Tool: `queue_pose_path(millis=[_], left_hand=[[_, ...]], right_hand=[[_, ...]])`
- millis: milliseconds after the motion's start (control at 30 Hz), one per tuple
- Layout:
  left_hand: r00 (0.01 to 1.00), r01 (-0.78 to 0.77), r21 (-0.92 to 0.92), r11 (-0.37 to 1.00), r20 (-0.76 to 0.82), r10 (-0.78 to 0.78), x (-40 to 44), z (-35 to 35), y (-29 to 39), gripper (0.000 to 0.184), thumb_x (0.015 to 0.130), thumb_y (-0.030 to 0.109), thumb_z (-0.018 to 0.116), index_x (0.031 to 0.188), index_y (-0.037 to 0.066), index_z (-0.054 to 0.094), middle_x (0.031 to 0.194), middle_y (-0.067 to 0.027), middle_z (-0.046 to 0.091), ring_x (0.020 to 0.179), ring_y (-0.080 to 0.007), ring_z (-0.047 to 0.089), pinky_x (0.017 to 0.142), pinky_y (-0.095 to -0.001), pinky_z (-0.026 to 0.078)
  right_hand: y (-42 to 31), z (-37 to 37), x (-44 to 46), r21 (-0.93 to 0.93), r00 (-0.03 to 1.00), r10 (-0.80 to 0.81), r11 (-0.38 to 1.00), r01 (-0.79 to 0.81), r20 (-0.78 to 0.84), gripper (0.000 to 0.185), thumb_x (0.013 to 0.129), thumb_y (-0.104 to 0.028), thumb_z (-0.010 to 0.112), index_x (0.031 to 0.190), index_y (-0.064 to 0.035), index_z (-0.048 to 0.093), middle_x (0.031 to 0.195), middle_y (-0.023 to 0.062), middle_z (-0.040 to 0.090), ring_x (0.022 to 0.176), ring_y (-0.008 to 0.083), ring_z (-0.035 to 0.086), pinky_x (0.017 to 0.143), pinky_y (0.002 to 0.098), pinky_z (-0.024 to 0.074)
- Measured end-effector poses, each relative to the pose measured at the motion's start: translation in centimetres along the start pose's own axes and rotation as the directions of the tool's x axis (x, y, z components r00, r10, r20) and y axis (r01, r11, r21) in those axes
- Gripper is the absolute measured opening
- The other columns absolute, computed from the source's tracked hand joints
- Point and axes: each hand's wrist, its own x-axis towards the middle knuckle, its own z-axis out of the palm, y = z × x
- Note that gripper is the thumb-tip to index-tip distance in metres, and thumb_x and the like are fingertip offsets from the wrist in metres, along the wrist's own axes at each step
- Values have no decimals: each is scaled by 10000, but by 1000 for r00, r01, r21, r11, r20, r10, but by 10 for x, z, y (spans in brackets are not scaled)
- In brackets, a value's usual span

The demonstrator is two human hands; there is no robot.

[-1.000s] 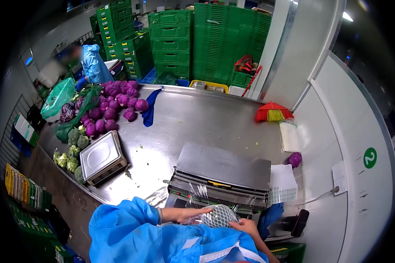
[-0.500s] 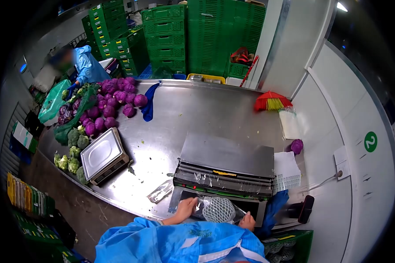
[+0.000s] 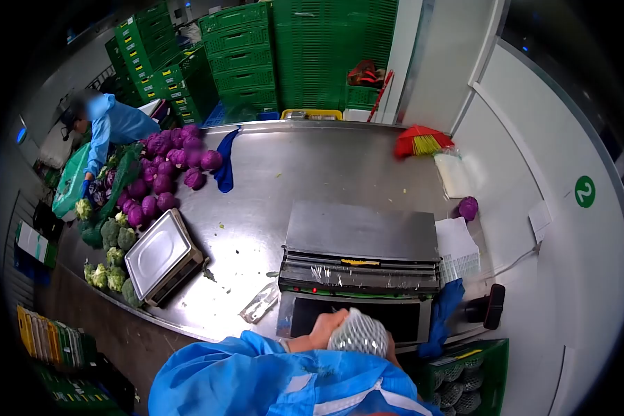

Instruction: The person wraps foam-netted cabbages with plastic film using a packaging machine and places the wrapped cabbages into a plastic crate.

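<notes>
A round item in a white foam net (image 3: 358,334), with shiny clear film around it, is held close to my body; the net hides what is inside. My left hand (image 3: 326,328) is closed at its left side, gripping the item or its film. Only a strip of my right hand (image 3: 392,349) shows along the item's right side; its fingers are mostly hidden. Just beyond my hands lies the film wrapping machine (image 3: 360,277), with its dark plate (image 3: 405,320) nearest me and a red light lit.
A scale (image 3: 161,256) stands left, beside broccoli (image 3: 111,232) and purple cabbages (image 3: 163,184). A co-worker (image 3: 114,125) reaches over the vegetables. A green crate (image 3: 492,374) at lower right holds several netted items. Near the right wall are a blue cloth (image 3: 447,312), a lone cabbage (image 3: 468,208) and a broom head (image 3: 421,142).
My hands have come closer together, and the film stretched out beside the netted item is now gathered around it. The item is turned and nearer my body. The co-worker's arm has moved over the vegetables.
</notes>
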Motion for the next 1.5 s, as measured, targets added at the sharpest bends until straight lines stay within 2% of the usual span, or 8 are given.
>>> queue_pose_path(millis=[267, 400, 700, 800, 1067, 1367, 1433, 1500], left_hand=[[857, -439, -227, 869, 184, 481, 8, -21, 59, 193, 967, 147, 554, 805, 43, 547, 650, -134, 555, 573, -335, 584, 520, -412, 453], [926, 29, -371, 928, 361, 116, 14, 8, 81, 251, 995, 159, 514, 785, 21, 509, 598, -128, 466, 501, -277, 487, 496, -355, 401], [362, 884, -315, 346, 929, -80, -16, 112, 151, 299, 1010, 355, 423, 1027, 63, 485, 965, -121, 512, 870, -247, 508, 776, -378, 410], [223, 952, -193, 237, 969, -108, -18, 147, 178, 379, 1008, 423, 398, 1120, 72, 486, 1081, -131, 514, 973, -262, 512, 854, -392, 409], [74, 990, -44, 134, 969, -236, -21, 206, 227, 647, 1002, 605, 331, 1368, 96, 489, 1389, -158, 519, 1248, -304, 522, 1062, -429, 406], [-101, 761, 161, 628, 986, -130, -75, 386, 218, 682, 1029, 551, 284, 1552, 127, 176, 1547, -149, 309, 1407, -329, 355, 1139, -452, 341], [-305, 666, 199, 719, 952, 19, -79, 426, 207, 851, 935, 557, 550, 1557, 130, 155, 1556, -151, 261, 1416, -364, 313, 1113, -512, 328], [-289, -138, -167, 976, 950, 121, -82, 474, 174, 817, 892, 470, 646, 1540, 158, 259, 1546, -126, 305, 1412, -392, 311, 1120, -525, 313]], right_hand=[[-141, -6, -57, -172, 811, -79, 961, 218, 580, 262, 866, -103, 650, 1096, 20, 675, 857, 176, 711, 766, 178, 696, 675, 315, 515], [-142, -11, -80, -175, 831, -211, 923, 343, 515, 277, 830, -105, 664, 1081, 14, 666, 930, 191, 707, 847, 322, 697, 742, 359, 517], [-109, -73, -184, -617, 685, -721, 587, 525, -103, 257, 855, -143, 666, 1071, -5, 673, 969, 172, 680, 925, 384, 656, 814, 377, 539], [-105, -88, -212, 166, 895, -383, 890, 424, -228, 411, 1006, -374, 505, 1180, -29, 642, 1115, 171, 670, 1021, 282, 647, 890, 389, 498], [-34, -152, -292, 306, 933, -204, 905, 295, -297, 604, 815, -236, 771, 1337, -26, 552, 1257, 125, 626, 1149, 200, 584, 995, 373, 442], [24, -227, -385, -332, 350, -242, 916, -224, -905, 967, 679, -275, 865, 1463, -55, 343, 1379, 174, 504, 1245, 263, 528, 1042, 373, 430], [53, -267, -430, 352, 524, 213, 918, 181, -824, 999, 639, -251, 879, 1456, -56, 338, 1402, 197, 462, 1288, 278, 484, 1103, 380, 367], [96, -287, -469, 384, 605, 220, 910, 154, -765, 980, 609, -231, 881, 1432, -64, 376, 1411, 160, 442, 1324, 270, 436, 1128, 385, 331]])
